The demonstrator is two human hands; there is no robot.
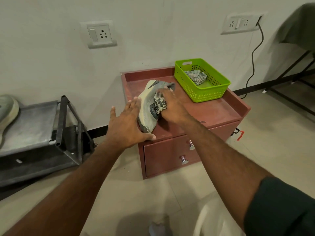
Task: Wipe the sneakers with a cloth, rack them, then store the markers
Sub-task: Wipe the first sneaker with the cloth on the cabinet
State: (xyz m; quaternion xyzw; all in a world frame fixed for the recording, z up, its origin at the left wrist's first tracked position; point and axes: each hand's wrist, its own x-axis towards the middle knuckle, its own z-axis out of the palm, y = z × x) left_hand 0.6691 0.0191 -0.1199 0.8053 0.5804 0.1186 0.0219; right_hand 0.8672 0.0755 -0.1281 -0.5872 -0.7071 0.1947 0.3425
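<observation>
Grey-soled, one sneaker (7, 109) is already racked at far left; the other sneaker (150, 106) is steadied on the worktop (213, 113) by the spread left hand (127, 124). A cloth (160, 104) is gripped against it by the right hand (172, 106). It could be tipped off the edge if rubbed hard.

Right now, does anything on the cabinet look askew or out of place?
Only the sneaker: it lies tipped on its side, sole toward the left hand, while the right hand presses a cloth on it. That fits wiping.
</observation>
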